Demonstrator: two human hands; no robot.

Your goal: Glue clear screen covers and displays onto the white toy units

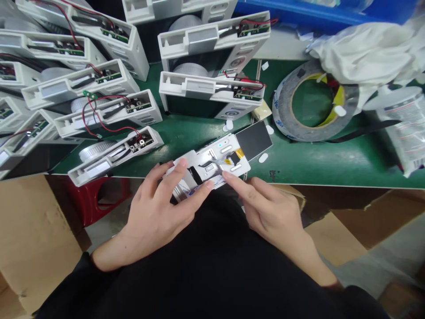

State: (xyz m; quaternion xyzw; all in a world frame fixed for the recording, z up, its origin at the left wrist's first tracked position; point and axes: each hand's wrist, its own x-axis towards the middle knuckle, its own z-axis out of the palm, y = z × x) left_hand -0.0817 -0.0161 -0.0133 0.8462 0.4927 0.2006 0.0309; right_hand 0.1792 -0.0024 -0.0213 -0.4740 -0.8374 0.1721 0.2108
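The left hand clamps the white rectangular plastic casing at its seven-o'clock end, thumb apart from fingers; the right hand's index fingertip touches its lower edge. The casing lies at the green table's near edge, a grey ring-shaped tape roll at two o'clock from it.

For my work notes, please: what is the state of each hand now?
Left hand: holding the white device.
Right hand: index fingertip on the device; whether it grips, I cannot tell.
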